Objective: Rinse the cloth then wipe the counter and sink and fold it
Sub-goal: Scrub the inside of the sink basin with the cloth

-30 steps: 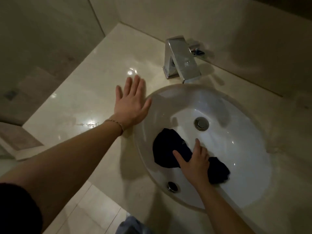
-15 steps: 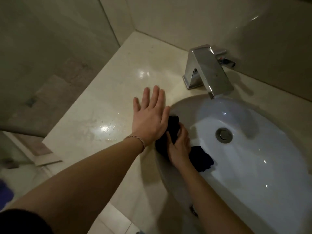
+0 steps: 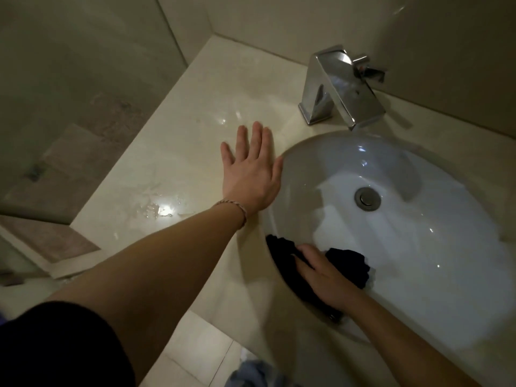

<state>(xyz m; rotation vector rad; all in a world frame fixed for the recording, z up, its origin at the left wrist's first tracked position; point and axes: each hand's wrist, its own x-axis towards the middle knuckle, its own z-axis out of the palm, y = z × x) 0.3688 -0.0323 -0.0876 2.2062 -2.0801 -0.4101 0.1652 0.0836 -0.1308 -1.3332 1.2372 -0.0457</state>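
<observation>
**Right grip pressing cloth against sink wall**

Head view: my right hand [image 3: 325, 277] lies flat, fingers straight, pressing the dark cloth [image 3: 347, 263] onto the near-left inner wall of the sink [image 3: 418, 247]. My left hand [image 3: 252, 174] rests open, palm down, on the wet bench [image 3: 167, 163] just beside the sink rim. Faucet [image 3: 342, 88] stands behind the basin.

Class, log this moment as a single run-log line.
step: wiping sink | right hand: presses dark cloth on near basin wall of sink | left hand: flat on counter
</observation>
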